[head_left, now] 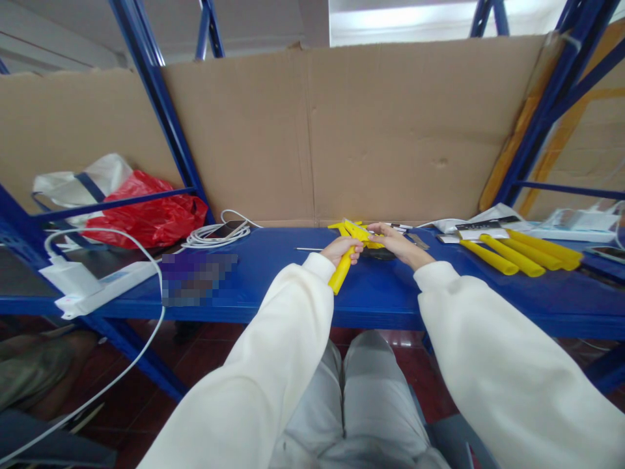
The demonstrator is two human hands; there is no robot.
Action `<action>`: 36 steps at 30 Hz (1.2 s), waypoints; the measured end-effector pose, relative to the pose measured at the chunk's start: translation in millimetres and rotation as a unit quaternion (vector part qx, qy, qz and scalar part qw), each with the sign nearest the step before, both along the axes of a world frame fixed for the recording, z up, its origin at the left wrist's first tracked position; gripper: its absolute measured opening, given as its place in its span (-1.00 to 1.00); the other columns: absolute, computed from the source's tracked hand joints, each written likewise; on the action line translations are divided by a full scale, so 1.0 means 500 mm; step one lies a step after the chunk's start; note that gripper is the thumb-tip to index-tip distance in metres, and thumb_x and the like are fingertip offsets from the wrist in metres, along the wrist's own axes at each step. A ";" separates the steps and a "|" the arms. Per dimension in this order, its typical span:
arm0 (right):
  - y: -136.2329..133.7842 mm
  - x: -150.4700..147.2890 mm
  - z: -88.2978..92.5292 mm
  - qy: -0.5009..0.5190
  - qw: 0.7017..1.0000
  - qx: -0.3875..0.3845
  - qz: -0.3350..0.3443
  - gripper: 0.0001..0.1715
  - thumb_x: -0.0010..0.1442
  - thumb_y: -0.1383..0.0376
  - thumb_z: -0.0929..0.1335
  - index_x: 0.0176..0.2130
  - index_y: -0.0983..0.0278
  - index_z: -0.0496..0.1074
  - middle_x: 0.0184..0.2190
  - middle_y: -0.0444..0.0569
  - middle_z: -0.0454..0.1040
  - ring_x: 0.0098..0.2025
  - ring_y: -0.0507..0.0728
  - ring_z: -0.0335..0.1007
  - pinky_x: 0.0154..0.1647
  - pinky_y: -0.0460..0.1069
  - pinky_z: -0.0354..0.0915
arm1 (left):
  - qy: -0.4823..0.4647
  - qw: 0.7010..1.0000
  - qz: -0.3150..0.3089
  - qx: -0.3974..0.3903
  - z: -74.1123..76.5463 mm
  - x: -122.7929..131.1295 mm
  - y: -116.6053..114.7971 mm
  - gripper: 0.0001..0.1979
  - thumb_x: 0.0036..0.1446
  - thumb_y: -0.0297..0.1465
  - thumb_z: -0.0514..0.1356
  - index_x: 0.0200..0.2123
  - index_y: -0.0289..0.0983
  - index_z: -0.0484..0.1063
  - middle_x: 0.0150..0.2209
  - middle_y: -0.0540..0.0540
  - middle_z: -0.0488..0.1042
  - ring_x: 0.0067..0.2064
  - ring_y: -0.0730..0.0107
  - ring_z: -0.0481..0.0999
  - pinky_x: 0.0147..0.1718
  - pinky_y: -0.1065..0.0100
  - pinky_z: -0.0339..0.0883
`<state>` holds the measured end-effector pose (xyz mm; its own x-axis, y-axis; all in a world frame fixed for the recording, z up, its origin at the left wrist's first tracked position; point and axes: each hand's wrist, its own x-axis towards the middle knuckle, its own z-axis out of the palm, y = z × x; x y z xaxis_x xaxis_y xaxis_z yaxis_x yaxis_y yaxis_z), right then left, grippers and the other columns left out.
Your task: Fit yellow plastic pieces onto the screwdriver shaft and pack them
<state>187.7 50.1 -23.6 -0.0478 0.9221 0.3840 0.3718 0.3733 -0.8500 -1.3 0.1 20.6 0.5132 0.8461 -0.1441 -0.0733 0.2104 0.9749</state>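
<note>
Yellow stands out at the middle of a blue bench, where a handled piece is held up just over its surface by two bare hands in cream sleeves. The left hand is wrapped around the upper handle, fingers closed on it, with the tubular end slanting out below the fist toward the wearer. This grip probably steadies the piece, leaving the other hand free for finer work. The right hand meets the piece's wider head from the right, fingertips bent against it (whether they pinch or merely rest there, I cannot tell). So the head lies above and between the hands, near the cardboard backboard.

A slim metal rod lies just left of the left hand. Well to the right, four yellow tubes lie side by side, perhaps lined up for easy reach. Far left are a red plastic bag, a coiled white cable and a white power strip.
</note>
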 end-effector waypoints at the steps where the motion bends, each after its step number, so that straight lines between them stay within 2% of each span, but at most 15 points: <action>1: -0.001 0.001 0.001 -0.001 1.000 0.001 0.000 -0.64 0.08 0.24 0.47 -0.08 0.18 0.50 0.03 -0.01 0.53 0.16 0.21 0.38 0.32 0.19 0.21 | 0.001 1.000 -0.001 0.000 0.000 0.000 0.000 -0.79 0.19 -0.64 0.00 -0.40 -0.25 0.27 -0.67 0.16 0.13 -0.73 0.59 0.05 -0.73 0.56 -0.04; 7: -0.002 0.009 0.008 0.001 1.000 0.001 0.010 -0.63 0.03 0.25 0.49 -0.11 0.20 0.49 -0.02 -0.02 0.56 0.10 0.19 0.43 0.29 0.18 0.24 | 0.000 1.000 -0.013 -0.003 -0.003 -0.002 0.003 -0.82 0.17 -0.64 0.03 -0.37 -0.25 0.27 -0.66 0.17 0.13 -0.73 0.59 0.06 -0.73 0.57 -0.02; 11: 0.002 0.009 0.005 -0.018 1.000 0.021 -0.002 -0.72 0.12 0.20 0.46 -0.14 0.20 0.50 -0.04 -0.02 0.57 0.09 0.19 0.44 0.29 0.18 0.24 | -0.026 1.000 -0.012 -0.010 -0.006 -0.004 0.009 -0.82 0.16 -0.63 0.06 -0.37 -0.23 0.25 -0.65 0.18 0.14 -0.74 0.60 0.06 -0.73 0.57 -0.04; 13: 0.003 0.007 0.001 -0.041 0.998 0.036 -0.015 -0.70 0.16 0.13 0.47 -0.13 0.21 0.50 -0.03 0.01 0.57 0.09 0.20 0.44 0.28 0.18 0.24 | -0.045 0.999 -0.003 -0.010 -0.007 -0.005 0.012 -0.81 0.17 -0.63 0.05 -0.38 -0.23 0.23 -0.65 0.18 0.14 -0.74 0.61 0.05 -0.73 0.57 -0.04; 19: -0.001 0.016 0.008 -0.084 0.989 0.061 -0.105 -0.52 0.19 -0.11 0.44 -0.14 0.21 0.50 -0.03 0.10 0.56 0.11 0.26 0.43 0.24 0.22 0.27 | -0.072 0.997 0.032 -0.020 -0.003 -0.003 0.012 -0.77 0.19 -0.64 0.00 -0.42 -0.22 0.20 -0.65 0.18 0.11 -0.75 0.61 0.04 -0.74 0.55 -0.02; 22: -0.009 0.044 0.025 -0.174 0.968 0.050 -0.174 -0.50 0.12 -0.15 0.46 -0.26 0.22 0.53 -0.12 0.11 0.58 0.09 0.35 0.43 0.23 0.32 0.25 | -0.075 0.994 0.081 -0.019 -0.003 -0.004 0.014 -0.76 0.19 -0.65 0.00 -0.44 -0.21 0.18 -0.66 0.18 0.12 -0.75 0.61 0.05 -0.74 0.54 -0.02; 24: -0.014 0.073 0.033 -0.244 0.961 0.003 -0.134 -0.49 0.00 -0.17 0.51 -0.37 0.21 0.54 -0.24 0.08 0.60 -0.02 0.37 0.49 0.13 0.28 0.33 | -0.074 0.991 0.109 -0.017 -0.006 -0.005 0.017 -0.75 0.17 -0.67 0.01 -0.45 -0.22 0.19 -0.67 0.17 0.14 -0.75 0.61 0.06 -0.73 0.53 -0.01; 27: -0.018 0.113 0.034 -0.298 0.954 -0.038 0.008 -0.50 -0.24 -0.12 0.61 -0.44 0.17 0.58 -0.39 0.00 0.60 -0.24 0.31 0.53 -0.10 0.13 0.42 | -0.066 0.987 0.147 -0.027 -0.013 -0.006 0.025 -0.74 0.10 -0.69 0.06 -0.46 -0.22 0.19 -0.68 0.17 0.15 -0.74 0.60 0.07 -0.71 0.52 -0.02; 29: -0.017 0.129 0.031 -0.309 0.948 -0.048 0.061 -0.54 -0.33 -0.06 0.64 -0.46 0.14 0.61 -0.44 -0.05 0.60 -0.32 0.28 0.53 -0.20 0.09 0.43 | -0.057 0.983 0.173 -0.039 -0.018 -0.006 0.030 -0.73 0.07 -0.70 0.09 -0.46 -0.22 0.19 -0.68 0.18 0.15 -0.74 0.61 0.07 -0.69 0.51 -0.03; 31: -0.018 0.134 0.028 -0.301 0.950 -0.052 0.058 -0.58 -0.35 0.00 0.64 -0.47 0.13 0.62 -0.44 -0.07 0.61 -0.34 0.28 0.53 -0.20 0.09 0.43 | -0.046 0.979 0.190 -0.048 -0.022 -0.006 0.035 -0.73 0.07 -0.71 0.10 -0.46 -0.22 0.20 -0.69 0.18 0.15 -0.73 0.61 0.07 -0.68 0.51 -0.02; 34: -0.022 0.131 0.032 -0.263 0.964 -0.042 0.019 -0.61 -0.33 0.08 0.64 -0.44 0.15 0.63 -0.38 -0.07 0.63 -0.27 0.29 0.55 -0.09 0.13 0.43 | -0.046 0.978 0.194 -0.056 -0.025 -0.007 0.041 -0.72 0.06 -0.72 0.11 -0.46 -0.22 0.20 -0.70 0.17 0.16 -0.73 0.60 0.08 -0.67 0.50 -0.02; 36: -0.029 0.126 0.039 -0.218 0.975 -0.037 0.029 -0.61 -0.29 0.09 0.64 -0.40 0.17 0.64 -0.36 -0.08 0.64 -0.25 0.28 0.55 -0.06 0.13 0.43 | -0.053 0.978 0.194 -0.061 -0.026 -0.009 0.043 -0.72 0.04 -0.72 0.13 -0.46 -0.22 0.20 -0.70 0.17 0.17 -0.73 0.60 0.07 -0.68 0.50 -0.02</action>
